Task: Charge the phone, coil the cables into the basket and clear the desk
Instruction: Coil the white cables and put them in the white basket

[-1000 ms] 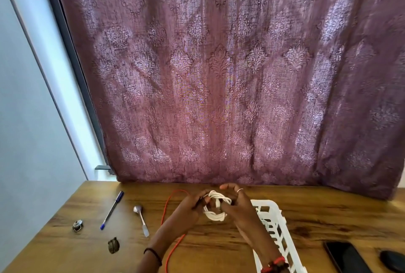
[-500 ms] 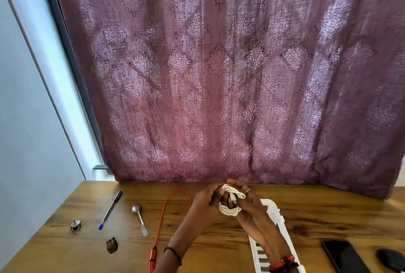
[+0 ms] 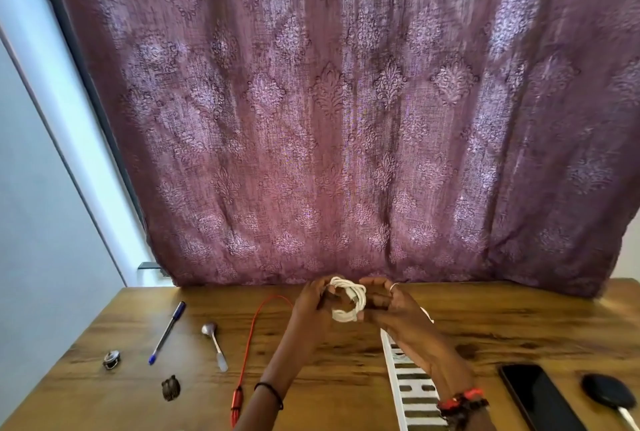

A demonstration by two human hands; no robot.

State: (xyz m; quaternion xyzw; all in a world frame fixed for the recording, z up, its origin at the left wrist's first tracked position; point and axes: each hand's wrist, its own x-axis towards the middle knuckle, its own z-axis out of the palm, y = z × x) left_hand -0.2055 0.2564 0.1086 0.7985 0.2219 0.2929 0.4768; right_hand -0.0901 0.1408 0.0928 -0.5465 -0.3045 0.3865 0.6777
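Over bench [image 3: 519, 326], gripping coiled white cable [image 3: 348, 299] in left hand [image 3: 311, 302] and right hand [image 3: 391, 306]; probably next: lowering it into basket [image 3: 412, 385].

We count one white cable [image 3: 347, 299], one red cable [image 3: 251, 333]. We note one pen [image 3: 166, 333], one spoon [image 3: 216, 347], one phone [image 3: 540, 399], one basket [image 3: 394, 371].

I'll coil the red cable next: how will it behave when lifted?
Thin and lying in a loose curve, the red cable is probably floppy and light. Its thicker plug end will likely dangle and swing.
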